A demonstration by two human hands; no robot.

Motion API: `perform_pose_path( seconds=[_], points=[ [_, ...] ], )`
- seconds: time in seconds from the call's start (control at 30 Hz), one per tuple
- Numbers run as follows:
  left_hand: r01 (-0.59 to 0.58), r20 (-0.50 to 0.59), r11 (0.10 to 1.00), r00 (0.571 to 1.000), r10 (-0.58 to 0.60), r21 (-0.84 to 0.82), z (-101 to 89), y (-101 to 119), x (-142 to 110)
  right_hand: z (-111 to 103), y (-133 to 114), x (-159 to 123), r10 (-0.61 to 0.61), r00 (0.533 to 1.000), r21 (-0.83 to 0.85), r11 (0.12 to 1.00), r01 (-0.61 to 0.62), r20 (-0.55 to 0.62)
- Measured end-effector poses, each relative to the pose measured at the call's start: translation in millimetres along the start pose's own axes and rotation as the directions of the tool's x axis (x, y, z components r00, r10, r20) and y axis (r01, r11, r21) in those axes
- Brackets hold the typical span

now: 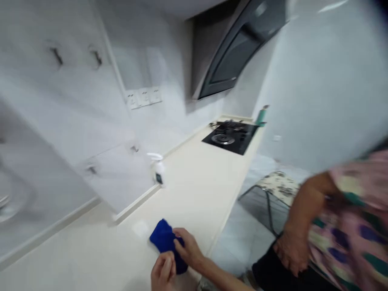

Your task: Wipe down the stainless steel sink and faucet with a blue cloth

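A blue cloth [163,238] lies bunched on the cream countertop [194,190] near its front edge. My right hand [188,247] rests on the cloth's right side with the fingers gripping it, my forearm running off to the lower right. My left hand [163,273] comes up from the bottom edge, fingers curled against the cloth's near side. The picture is blurred by motion.
A white spray bottle [158,167] stands by the back wall. A black gas hob [230,135] sits at the counter's far end beneath a range hood [233,52], with a green bottle [260,116] beside it. Another person in a patterned top [348,218] stands to the right, hand on hip.
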State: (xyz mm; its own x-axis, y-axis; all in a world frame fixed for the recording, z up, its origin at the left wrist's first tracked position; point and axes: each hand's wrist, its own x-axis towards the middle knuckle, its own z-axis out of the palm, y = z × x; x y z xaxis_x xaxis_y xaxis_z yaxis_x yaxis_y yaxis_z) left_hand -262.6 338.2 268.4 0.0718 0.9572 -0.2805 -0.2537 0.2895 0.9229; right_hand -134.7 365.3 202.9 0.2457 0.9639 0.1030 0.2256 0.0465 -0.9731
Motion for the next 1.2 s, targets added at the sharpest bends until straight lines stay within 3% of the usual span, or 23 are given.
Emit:
perform_pose_path(
  seconds=[0.13, 0.3, 0.43, 0.53, 0.63, 0.7, 0.87, 1.03, 1.1, 1.2],
  points=[
    [-0.050, -0.033, 0.997, 0.998, 0.052, 0.056, 15.9, 12, 20, -27, -27, 19, 0.171, 0.948, 0.255, 0.936, -0.242, 0.269],
    [-0.067, -0.170, 0.991, 0.982, 0.087, 0.117, 18.1, 18, 31, -46, -67, 39, 0.180, 0.877, 0.431, 0.815, -0.387, 0.446],
    [-0.050, -0.200, 0.996, 0.978, 0.063, 0.070, 11.0, 18, 34, -35, -82, 40, 0.123, 0.829, 0.412, 0.822, -0.393, 0.546],
    [-0.048, -0.195, 0.999, 0.980, 0.051, 0.018, 3.4, 22, 35, -22, -86, 33, 0.084, 0.833, 0.436, 0.821, -0.369, 0.547],
    [-0.002, -0.147, 0.999, 0.989, -0.004, -0.040, -7.2, 25, 33, -10, -89, 24, 0.088, 0.847, 0.458, 0.809, -0.368, 0.525],
    [0.067, -0.080, 0.992, 0.994, -0.075, -0.103, -16.0, 26, 29, -3, -91, 18, 0.120, 0.823, 0.445, 0.794, -0.415, 0.555],
    [0.296, 0.103, 0.924, 0.955, -0.279, -0.243, -36.7, 27, 19, 4, -103, 11, 0.143, 0.710, 0.381, 0.762, -0.524, 0.690],
    [0.423, 0.195, 0.832, 0.906, -0.376, -0.359, -47.7, 28, 8, 9, -121, 7, 0.080, 0.535, 0.340, 0.692, -0.637, 0.841],
    [0.412, 0.171, 0.845, 0.911, -0.375, -0.342, -51.5, 23, 3, 14, -124, 4, 0.068, 0.500, 0.340, 0.654, -0.676, 0.864],
    [0.313, -0.011, 0.923, 0.946, -0.323, -0.224, -58.8, 8, -4, 22, -126, -1, 0.081, 0.472, 0.344, 0.579, -0.740, 0.878]
  ],
)
